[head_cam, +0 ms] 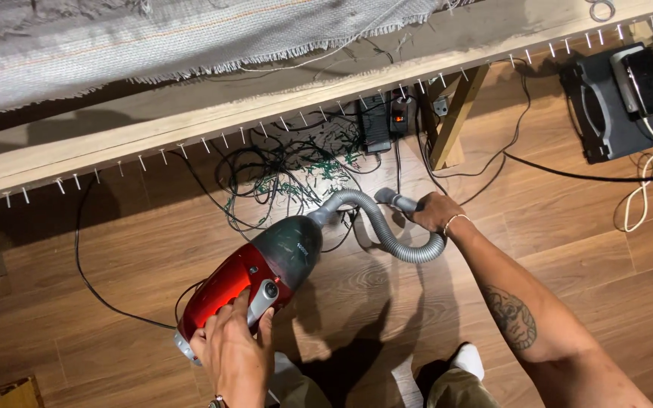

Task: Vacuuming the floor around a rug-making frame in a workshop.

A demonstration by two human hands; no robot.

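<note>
Red vacuum (255, 279) in left hand (236, 355), long axis toward upper right

The floor (568, 249) is wood-look plank laminate in a warm brown, with visible grain and seams, lit brightly enough to throw dark, sharp shadows. Across the top runs a long pale wooden frame beam (213, 125), studded along its lower edge with a row of small nails. A woven grey fabric (153, 41) with a frayed fringe hangs over it. A slanted wooden leg (455, 117) braces the frame down to the floor. Under the beam lies a tangle of black cables and green yarn scraps (296, 174), beside a black power strip (378, 121). At far right sits a dark plastic device (606, 106) with white cords (644, 189).
</note>
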